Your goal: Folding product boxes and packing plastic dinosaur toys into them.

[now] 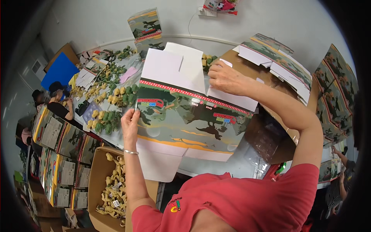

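A large flat printed carton (181, 120), green and grey with dinosaur pictures and a red dotted band, lies in front of me with its white flaps (162, 67) spread at the far and near sides. My left hand (130, 118) grips the carton's left edge, thumb on top. Over the far right flap is my right hand (226, 79), its fingers bent and pinched at the white card; the fingertips are partly hidden. Just beyond that hand sits a small group of green and yellow toy figures (208, 60).
Rows of green and yellow toy dinosaurs (112, 98) cover the table's left side. An open brown box (96, 189) of yellow figures stands at lower left, beside stacked printed cartons (62, 166). More flat cartons (274, 63) lie at right. Other people (58, 100) work at far left and lower right.
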Action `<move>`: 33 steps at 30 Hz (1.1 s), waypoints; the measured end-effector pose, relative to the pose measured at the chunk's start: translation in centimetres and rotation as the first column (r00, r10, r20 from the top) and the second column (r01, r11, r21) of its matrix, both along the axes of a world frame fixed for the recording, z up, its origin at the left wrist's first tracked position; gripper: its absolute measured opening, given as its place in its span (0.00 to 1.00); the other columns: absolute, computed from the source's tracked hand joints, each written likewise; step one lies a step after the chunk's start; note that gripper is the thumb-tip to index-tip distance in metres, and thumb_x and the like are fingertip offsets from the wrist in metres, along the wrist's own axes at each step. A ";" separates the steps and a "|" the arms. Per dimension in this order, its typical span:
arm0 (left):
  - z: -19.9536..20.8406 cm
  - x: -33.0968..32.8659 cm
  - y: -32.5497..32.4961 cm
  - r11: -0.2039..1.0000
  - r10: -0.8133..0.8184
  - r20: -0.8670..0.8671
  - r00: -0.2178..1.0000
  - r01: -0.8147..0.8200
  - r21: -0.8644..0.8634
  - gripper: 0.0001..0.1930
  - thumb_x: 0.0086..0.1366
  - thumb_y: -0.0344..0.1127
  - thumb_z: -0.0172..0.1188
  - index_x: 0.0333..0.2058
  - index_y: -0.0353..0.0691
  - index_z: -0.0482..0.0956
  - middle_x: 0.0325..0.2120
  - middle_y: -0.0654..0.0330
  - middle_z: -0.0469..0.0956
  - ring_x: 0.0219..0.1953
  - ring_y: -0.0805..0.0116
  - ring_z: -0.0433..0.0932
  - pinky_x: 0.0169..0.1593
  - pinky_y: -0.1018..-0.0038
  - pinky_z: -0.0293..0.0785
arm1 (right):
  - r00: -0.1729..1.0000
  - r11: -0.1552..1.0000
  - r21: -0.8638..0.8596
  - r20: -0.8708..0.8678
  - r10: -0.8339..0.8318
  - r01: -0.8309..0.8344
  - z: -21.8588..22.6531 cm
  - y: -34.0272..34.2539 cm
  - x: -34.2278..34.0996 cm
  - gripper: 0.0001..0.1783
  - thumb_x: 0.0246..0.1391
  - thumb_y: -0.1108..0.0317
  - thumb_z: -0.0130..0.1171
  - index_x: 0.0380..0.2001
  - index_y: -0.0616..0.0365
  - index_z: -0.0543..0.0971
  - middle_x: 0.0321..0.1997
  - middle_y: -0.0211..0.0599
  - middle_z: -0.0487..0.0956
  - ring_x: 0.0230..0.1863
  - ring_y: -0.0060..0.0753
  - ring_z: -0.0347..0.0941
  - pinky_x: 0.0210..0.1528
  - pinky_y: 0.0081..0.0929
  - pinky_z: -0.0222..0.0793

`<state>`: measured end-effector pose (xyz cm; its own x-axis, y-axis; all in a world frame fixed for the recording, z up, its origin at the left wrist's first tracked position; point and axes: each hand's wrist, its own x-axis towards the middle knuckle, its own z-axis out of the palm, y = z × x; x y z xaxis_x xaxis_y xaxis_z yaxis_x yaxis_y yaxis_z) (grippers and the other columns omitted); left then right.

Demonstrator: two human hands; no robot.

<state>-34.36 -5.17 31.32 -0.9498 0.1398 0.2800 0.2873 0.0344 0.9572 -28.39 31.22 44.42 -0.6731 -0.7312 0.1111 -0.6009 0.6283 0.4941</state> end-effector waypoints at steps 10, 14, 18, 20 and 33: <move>-0.6 0.1 0.6 0.997 0.008 0.010 1.000 -0.009 0.079 0.09 0.63 0.37 0.56 0.29 0.35 0.74 0.24 0.73 0.70 0.27 0.85 0.61 0.30 0.86 0.57 | 0.926 0.920 -0.300 0.349 -0.142 0.254 -0.6 -0.8 -2.6 0.11 0.49 0.69 0.54 0.38 0.55 0.73 0.34 0.35 0.74 0.42 0.36 0.68 0.46 0.38 0.61; -0.8 0.1 1.0 0.991 0.019 0.005 1.000 -0.020 0.134 0.10 0.62 0.37 0.56 0.28 0.36 0.74 0.23 0.74 0.69 0.26 0.86 0.59 0.29 0.86 0.55 | 0.975 0.903 -0.425 0.219 0.034 0.064 -1.2 1.1 -2.7 0.11 0.48 0.72 0.53 0.37 0.56 0.72 0.36 0.34 0.73 0.43 0.35 0.68 0.44 0.39 0.61; -0.9 -0.3 0.4 0.989 0.073 0.010 0.997 -0.074 0.131 0.11 0.62 0.38 0.56 0.25 0.38 0.72 0.22 0.75 0.66 0.25 0.86 0.58 0.28 0.85 0.53 | 0.999 0.999 -0.035 -0.040 0.034 -0.036 -0.6 0.1 -1.7 0.12 0.46 0.76 0.51 0.38 0.58 0.71 0.43 0.36 0.70 0.51 0.37 0.65 0.45 0.39 0.60; -0.9 -0.5 0.8 0.991 0.073 0.008 0.997 -0.073 0.112 0.11 0.62 0.38 0.56 0.25 0.38 0.72 0.21 0.75 0.65 0.25 0.85 0.57 0.28 0.85 0.52 | 0.995 0.984 0.145 -0.008 -0.100 0.100 -0.3 0.1 -1.3 0.13 0.45 0.78 0.51 0.38 0.59 0.71 0.45 0.38 0.69 0.54 0.38 0.64 0.47 0.39 0.60; -3.5 -0.4 0.7 0.970 0.079 0.060 0.995 -0.090 0.224 0.11 0.62 0.39 0.57 0.28 0.36 0.74 0.23 0.72 0.71 0.26 0.84 0.62 0.32 0.86 0.58 | 0.969 0.455 -0.865 0.123 -0.213 0.210 1.9 2.5 -0.4 0.22 0.47 0.68 0.59 0.47 0.63 0.71 0.48 0.43 0.69 0.42 0.37 0.71 0.46 0.28 0.67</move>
<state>-34.77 -4.52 27.85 -0.9691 -0.0029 0.2466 0.2437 -0.1622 0.9562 -28.80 33.74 46.33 -0.7917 -0.0935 0.6037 -0.3873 0.8411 -0.3776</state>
